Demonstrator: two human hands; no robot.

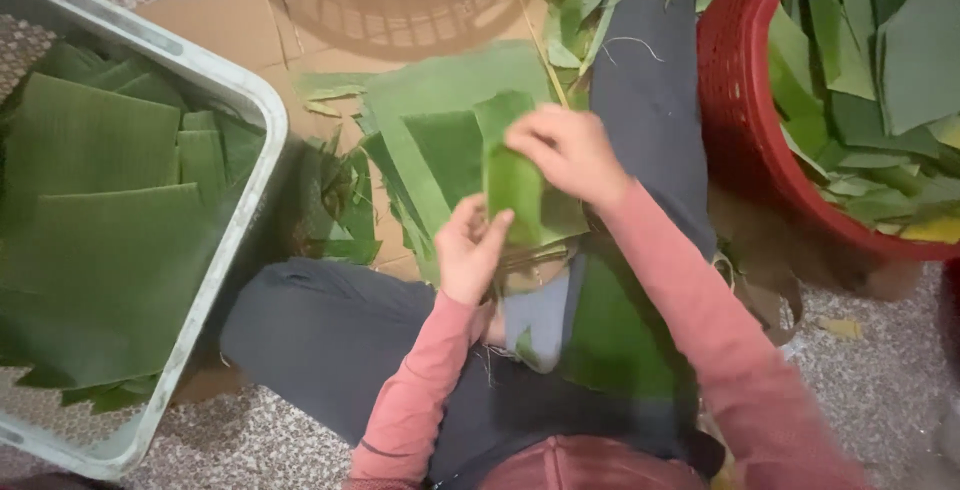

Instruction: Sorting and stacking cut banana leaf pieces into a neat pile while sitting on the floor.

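Head view: leaf strip in both hands

Left hand (468,247) pinches the leaf strip (512,182) at its lower edge; right hand (570,153) grips its top, over the lap. Grey crate (232,90) left holds flat-stacked pieces; red basket (735,100) right still full of loose leaves.

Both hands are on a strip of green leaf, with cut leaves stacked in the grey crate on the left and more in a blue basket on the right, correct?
Not quite: the head view shows the basket is red. The rest holds: left hand and right hand hold the leaf strip, and leaves fill the grey crate.
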